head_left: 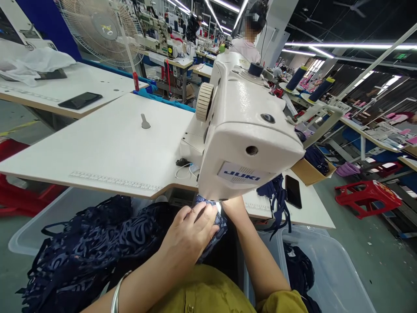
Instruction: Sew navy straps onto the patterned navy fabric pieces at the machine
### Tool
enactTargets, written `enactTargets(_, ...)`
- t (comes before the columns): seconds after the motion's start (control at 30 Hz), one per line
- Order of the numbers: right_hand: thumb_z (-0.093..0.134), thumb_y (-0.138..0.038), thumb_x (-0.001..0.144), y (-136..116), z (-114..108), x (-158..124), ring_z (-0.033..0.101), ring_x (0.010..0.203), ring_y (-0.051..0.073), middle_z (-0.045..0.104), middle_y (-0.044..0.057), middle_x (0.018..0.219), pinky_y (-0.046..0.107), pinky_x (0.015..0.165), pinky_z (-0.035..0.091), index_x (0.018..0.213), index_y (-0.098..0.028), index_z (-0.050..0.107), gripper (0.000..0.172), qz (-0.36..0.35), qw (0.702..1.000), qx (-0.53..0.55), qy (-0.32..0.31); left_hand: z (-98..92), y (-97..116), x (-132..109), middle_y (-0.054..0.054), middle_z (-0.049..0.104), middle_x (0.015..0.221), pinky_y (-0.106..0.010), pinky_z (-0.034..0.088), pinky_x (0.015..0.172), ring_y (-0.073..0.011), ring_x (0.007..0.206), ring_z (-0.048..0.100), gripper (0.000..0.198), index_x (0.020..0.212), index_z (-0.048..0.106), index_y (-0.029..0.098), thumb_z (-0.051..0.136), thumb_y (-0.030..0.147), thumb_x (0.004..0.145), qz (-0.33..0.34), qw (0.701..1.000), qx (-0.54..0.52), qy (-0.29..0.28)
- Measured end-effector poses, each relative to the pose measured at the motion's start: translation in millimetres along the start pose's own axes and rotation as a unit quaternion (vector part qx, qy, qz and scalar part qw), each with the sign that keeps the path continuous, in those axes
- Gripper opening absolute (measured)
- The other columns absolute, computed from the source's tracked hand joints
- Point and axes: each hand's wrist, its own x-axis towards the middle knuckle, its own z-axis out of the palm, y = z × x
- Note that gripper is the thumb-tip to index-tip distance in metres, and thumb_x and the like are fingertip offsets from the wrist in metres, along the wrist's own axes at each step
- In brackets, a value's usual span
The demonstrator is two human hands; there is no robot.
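Observation:
A white JUKI sewing machine (244, 126) stands on a white table (107, 143). Under its head lies a piece of dark navy lace fabric (213, 219). My left hand (189, 232) lies on this fabric just in front of the machine, fingers together and pressing it flat. My right hand (230, 204) reaches under the machine head; only its wrist and base show, and its fingers are hidden. A heap of the same navy lace (87, 252) lies at my left, over a clear bin.
A black phone (292, 191) lies on the table right of the machine, near a cardboard box (309, 171). Clear plastic bins (329, 269) stand at both sides. A fan (100, 28), another table with a phone (80, 100), red stools (366, 195), and a person (249, 41) behind the machine.

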Motion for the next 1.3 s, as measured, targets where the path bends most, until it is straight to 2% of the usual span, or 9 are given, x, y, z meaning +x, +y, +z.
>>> enactTargets(0.23,0.051,-0.028,0.077,1.3,0.9,-0.2,0.063,0.074,0.024,0.070,0.009,0.077,0.039,0.078,0.051,0.075,-0.019,0.066,0.017,0.000,0.999,-0.043,-0.012,-1.0,1.7,2.4,-0.004,0.069,0.112,-0.035,0.035,0.084,-0.0193,0.103,0.060,0.026,0.113,0.062,0.015,0.048,0.026,0.094,0.003,1.000,0.007,0.007)
enactTargets(0.47,0.049,-0.024,0.081,0.8,1.0,-0.2,0.061,0.082,0.022,0.069,0.007,0.082,0.037,0.084,0.050,0.079,-0.021,0.065,0.016,-0.032,0.999,-0.015,-0.018,-0.3,1.6,-0.5,-0.004,0.068,0.112,-0.035,0.036,0.084,-0.0196,0.104,0.060,0.028,0.116,0.062,0.016,0.050,0.027,0.093,0.007,1.000,0.020,0.003)
enactTargets(0.6,0.046,-0.020,0.084,-3.3,-0.2,-14.5,0.057,0.097,0.022,0.065,0.009,0.099,0.037,0.091,0.045,0.092,-0.018,0.061,0.017,-0.032,0.999,0.002,0.022,1.3,0.4,-0.8,-0.003,0.069,0.110,-0.035,0.036,0.084,-0.0194,0.102,0.060,0.029,0.117,0.061,0.018,0.048,0.028,0.094,-0.003,1.000,0.028,0.007)
enactTargets(0.7,0.044,-0.026,0.090,-8.5,-7.3,-35.0,0.054,0.091,0.020,0.060,0.007,0.092,0.034,0.086,0.044,0.090,-0.019,0.055,0.013,0.014,0.999,-0.010,0.045,1.8,-0.5,-0.2,-0.004,0.069,0.110,-0.036,0.036,0.085,-0.0208,0.102,0.060,0.028,0.114,0.064,0.019,0.043,0.027,0.095,-0.002,0.999,0.030,0.019)
enactTargets(0.8,0.037,-0.034,0.096,-17.2,-18.9,-57.5,0.050,0.075,0.015,0.054,0.000,0.078,0.027,0.072,0.042,0.082,-0.021,0.050,0.023,0.050,0.998,0.001,-0.034,2.4,-1.3,-1.3,-0.005,0.070,0.106,-0.038,0.037,0.084,-0.0225,0.099,0.061,0.029,0.111,0.065,0.017,0.043,0.026,0.095,0.003,0.999,0.040,0.038)
enactTargets(0.93,0.050,-0.042,0.092,-25.1,-28.1,-78.0,0.043,0.065,0.011,0.048,-0.005,0.070,0.022,0.059,0.034,0.080,-0.020,0.048,0.025,0.084,0.988,0.022,-0.130,3.4,-4.3,-3.8,-0.007,0.068,0.111,-0.040,0.037,0.086,-0.0251,0.103,0.060,0.033,0.111,0.066,0.017,0.038,0.018,0.094,0.026,0.999,0.042,0.014)
enactTargets(1.1,0.044,-0.042,0.095,-15.7,-25.5,-83.7,0.045,0.067,0.011,0.050,-0.004,0.073,0.021,0.062,0.036,0.081,-0.019,0.051,0.027,0.074,0.986,0.044,-0.140,2.1,-7.7,-1.4,-0.009,0.068,0.111,-0.038,0.039,0.086,-0.0252,0.101,0.060,0.032,0.114,0.065,0.014,0.044,0.016,0.091,0.108,0.990,0.083,0.017)
enactTargets(1.2,0.043,-0.042,0.095,-6.3,-22.2,-83.4,0.046,0.067,0.011,0.050,-0.004,0.074,0.021,0.063,0.038,0.083,-0.019,0.054,0.028,0.067,0.987,0.057,-0.133,2.3,-7.7,-0.4,-0.009,0.067,0.112,-0.037,0.039,0.086,-0.0252,0.102,0.059,0.030,0.114,0.065,0.014,0.047,0.016,0.090,0.119,0.988,0.097,0.032)
enactTargets(1.3,0.043,-0.042,0.095,0.4,-20.1,-82.2,0.048,0.071,0.012,0.052,-0.003,0.076,0.022,0.066,0.041,0.084,-0.019,0.056,0.028,0.056,0.988,0.077,-0.125,5.3,-8.1,-0.9,-0.008,0.066,0.115,-0.037,0.039,0.088,-0.0249,0.104,0.058,0.033,0.119,0.062,0.016,0.046,0.017,0.090,0.131,0.986,0.106,0.013)
